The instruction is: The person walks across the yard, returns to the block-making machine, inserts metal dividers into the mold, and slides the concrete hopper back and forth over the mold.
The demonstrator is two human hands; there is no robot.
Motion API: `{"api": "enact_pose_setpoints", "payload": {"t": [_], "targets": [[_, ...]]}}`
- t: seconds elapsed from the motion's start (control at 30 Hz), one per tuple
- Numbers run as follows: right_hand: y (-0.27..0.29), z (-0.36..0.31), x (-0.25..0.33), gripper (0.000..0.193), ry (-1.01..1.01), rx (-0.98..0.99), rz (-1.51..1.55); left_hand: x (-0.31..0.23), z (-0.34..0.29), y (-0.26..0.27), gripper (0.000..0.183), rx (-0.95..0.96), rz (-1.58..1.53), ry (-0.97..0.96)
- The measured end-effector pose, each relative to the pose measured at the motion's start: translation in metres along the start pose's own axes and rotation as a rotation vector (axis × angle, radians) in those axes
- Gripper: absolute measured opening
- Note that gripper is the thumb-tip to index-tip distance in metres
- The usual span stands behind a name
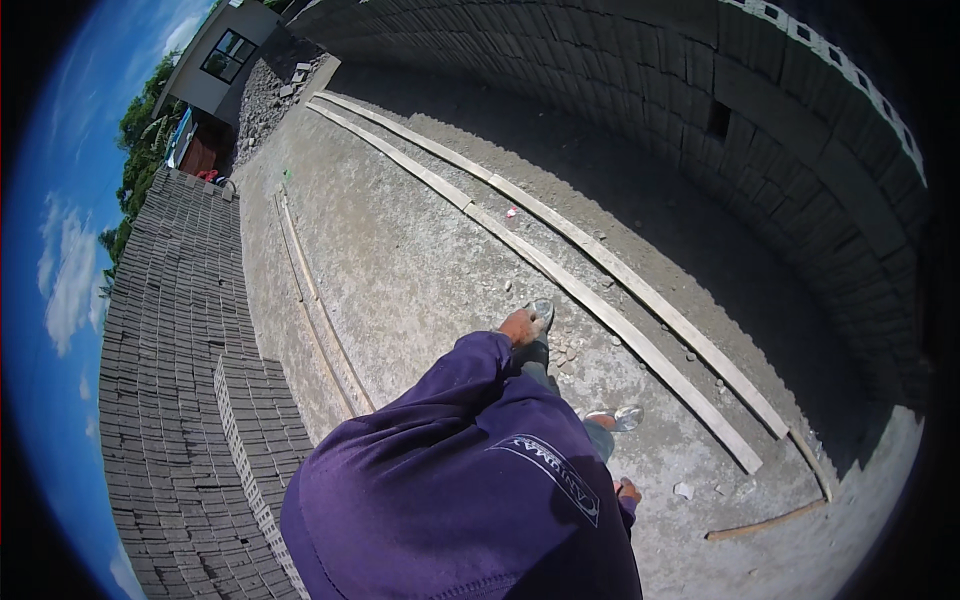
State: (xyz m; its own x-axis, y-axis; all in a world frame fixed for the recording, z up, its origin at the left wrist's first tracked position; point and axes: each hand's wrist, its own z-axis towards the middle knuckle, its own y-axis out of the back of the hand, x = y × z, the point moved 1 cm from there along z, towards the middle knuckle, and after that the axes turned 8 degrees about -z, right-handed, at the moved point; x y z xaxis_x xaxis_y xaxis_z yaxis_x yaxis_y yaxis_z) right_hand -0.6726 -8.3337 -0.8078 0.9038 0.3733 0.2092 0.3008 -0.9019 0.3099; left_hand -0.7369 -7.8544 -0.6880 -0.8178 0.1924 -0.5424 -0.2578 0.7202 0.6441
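Observation:
My left hand (520,327) hangs at the end of a purple sleeve, in line with one of my grey shoes (541,313). Nothing can be made out in it, and its fingers are too small and partly hidden to read. Past the edge of my purple shirt (450,480), only a bit of my right hand (627,490) shows, low over the concrete ground (400,260). Whether its fingers are curled or apart is unclear. My other shoe (628,418) is on the ground between the two hands.
Two long wooden boards (640,345) lie along the ground to the right, with a thin stick (765,522) near their close end. Stacked grey hollow blocks form a wall at left (170,380) and a shaded one at right (640,90). Thin strips (315,295) lie left; rubble (265,105) lies far off.

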Motion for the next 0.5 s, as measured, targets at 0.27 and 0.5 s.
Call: {"api": "enact_pose_setpoints", "payload": {"t": [0.27,0.5], "targets": [[0.034,-0.022,0.092,0.022,0.035,-0.26,-0.201,0.142,0.033,0.1,0.026,0.013,-0.589,0.533],[-0.206,-0.12,0.225,0.02,0.717,-0.132,-0.42,0.236,0.078,0.189,0.028,-0.014,-0.788,0.645]]}}
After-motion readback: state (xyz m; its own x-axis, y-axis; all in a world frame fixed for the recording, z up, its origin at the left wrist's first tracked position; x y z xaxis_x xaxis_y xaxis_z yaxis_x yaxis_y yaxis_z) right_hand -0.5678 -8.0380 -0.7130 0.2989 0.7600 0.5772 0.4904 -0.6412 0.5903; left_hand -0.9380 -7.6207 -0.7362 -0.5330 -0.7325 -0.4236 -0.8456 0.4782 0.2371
